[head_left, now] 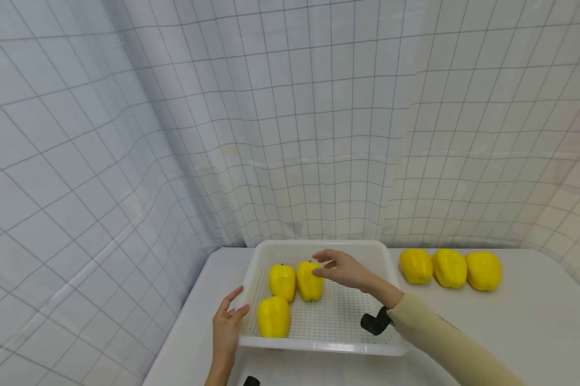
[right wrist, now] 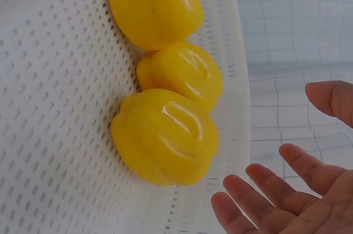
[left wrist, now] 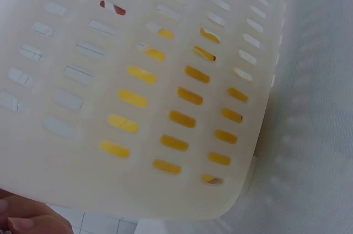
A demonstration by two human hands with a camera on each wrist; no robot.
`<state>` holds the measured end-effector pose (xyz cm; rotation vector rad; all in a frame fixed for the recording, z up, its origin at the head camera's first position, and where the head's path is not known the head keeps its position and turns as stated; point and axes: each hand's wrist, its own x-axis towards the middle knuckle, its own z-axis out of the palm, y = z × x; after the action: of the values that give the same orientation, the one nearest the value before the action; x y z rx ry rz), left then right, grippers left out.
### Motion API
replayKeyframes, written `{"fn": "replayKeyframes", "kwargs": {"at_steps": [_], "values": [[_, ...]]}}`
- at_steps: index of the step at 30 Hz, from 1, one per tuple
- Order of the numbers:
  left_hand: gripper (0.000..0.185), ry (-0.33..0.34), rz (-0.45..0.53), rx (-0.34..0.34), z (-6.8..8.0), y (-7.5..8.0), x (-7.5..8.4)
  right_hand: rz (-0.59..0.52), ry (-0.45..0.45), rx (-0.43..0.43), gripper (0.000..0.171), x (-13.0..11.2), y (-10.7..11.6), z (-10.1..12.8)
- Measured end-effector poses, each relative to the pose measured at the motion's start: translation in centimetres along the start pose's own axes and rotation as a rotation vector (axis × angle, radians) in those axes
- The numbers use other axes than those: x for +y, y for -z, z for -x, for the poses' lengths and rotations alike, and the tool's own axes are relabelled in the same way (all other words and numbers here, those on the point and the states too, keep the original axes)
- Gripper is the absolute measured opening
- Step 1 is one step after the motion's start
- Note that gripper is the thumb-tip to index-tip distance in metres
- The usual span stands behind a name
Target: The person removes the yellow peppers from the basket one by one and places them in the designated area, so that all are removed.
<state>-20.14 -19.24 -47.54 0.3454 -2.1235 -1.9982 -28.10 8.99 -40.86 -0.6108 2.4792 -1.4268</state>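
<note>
A white perforated tray (head_left: pixel 338 313) sits on the table with three yellow peppers in it: two side by side at the back (head_left: pixel 282 281) (head_left: pixel 310 280) and one in front (head_left: pixel 273 316). My left hand (head_left: pixel 233 306) rests against the tray's left rim with straight fingers; the left wrist view shows a fingertip (left wrist: pixel 25 222) under the slotted tray wall (left wrist: pixel 83 151). My right hand (head_left: pixel 326 265) hovers open just right of the back right pepper. In the right wrist view its spread fingers (right wrist: pixel 276 181) are beside the nearest pepper (right wrist: pixel 160 134) without touching it.
Three more yellow peppers (head_left: pixel 416 265) (head_left: pixel 448 267) (head_left: pixel 483 271) lie in a row on the white table to the right of the tray. A checked white curtain (head_left: pixel 290 134) hangs behind and to the left. A black wrist mount (head_left: pixel 376 322) sits over the tray's front right.
</note>
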Motion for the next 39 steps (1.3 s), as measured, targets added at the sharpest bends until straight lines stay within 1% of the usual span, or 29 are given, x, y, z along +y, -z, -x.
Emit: {"fn": "replayKeyframes", "kwargs": {"at_steps": [6, 12, 19, 24, 34, 39], "values": [[0.045, 0.000, -0.016, 0.002, -0.1, 0.0, -0.1, 0.044, -0.053, -0.033, 0.060, 0.1, -0.7, -0.4], [0.045, 0.005, -0.009, 0.000, -0.1, 0.0, -0.1, 0.089, -0.082, -0.044, 0.066, 0.5, -1.6, -1.1], [0.045, 0.001, 0.001, -0.007, -0.2, 0.0, -0.1, 0.147, -0.101, -0.020, 0.071, 0.9, -2.6, -1.7], [0.045, 0.000, 0.000, -0.003, -0.2, -0.1, 0.0, 0.173, -0.135, 0.003, 0.073, 1.3, -3.1, -2.1], [0.044, -0.009, -0.009, 0.006, 0.0, 0.0, 0.1, 0.163, -0.209, 0.033, 0.072, 1.8, -3.6, -3.0], [0.044, -0.006, -0.003, 0.005, -0.1, 0.0, 0.0, 0.172, -0.226, 0.046, 0.073, 2.4, -3.9, -3.6]]}}
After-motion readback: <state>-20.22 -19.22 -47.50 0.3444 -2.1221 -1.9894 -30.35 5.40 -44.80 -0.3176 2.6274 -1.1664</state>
